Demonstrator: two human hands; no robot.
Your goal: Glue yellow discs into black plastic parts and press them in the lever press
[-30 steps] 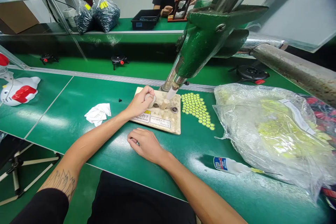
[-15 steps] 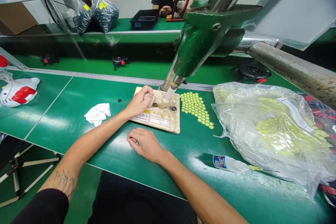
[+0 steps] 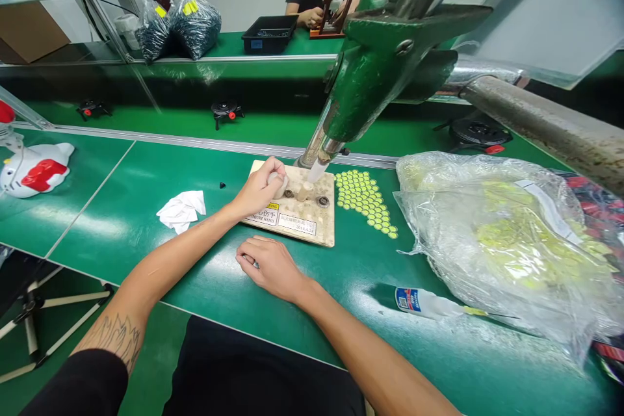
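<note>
My left hand [image 3: 260,188] is closed with thumb and fingers round a whitish round knob-like piece [image 3: 281,186] on the left side of the cream base plate [image 3: 322,234]. Much of that piece is hidden by the fingers. Right of it on the plate stand a short pale post [image 3: 305,192] and a dark metal ring [image 3: 322,202]. A white tapered tip [image 3: 318,171] under the green press head [image 3: 361,97] hangs just above the post. My right hand [image 3: 273,266] rests on the green table in front of the plate, fingers curled in, nothing visible in them.
Several small yellow-green discs [image 3: 361,198] lie right of the plate. Beyond them is a clear plastic bag [image 3: 487,227] with yellow-green pieces, and a glue bottle [image 3: 429,304] lies before it. Left are a crumpled white tissue [image 3: 182,211] and a small black piece [image 3: 223,185]. Another person's hand [image 3: 311,17] works behind.
Both my hands stay in the same place and hold. The view shifts very slightly. Across the bench, the other person's hand has moved a little to the right.
</note>
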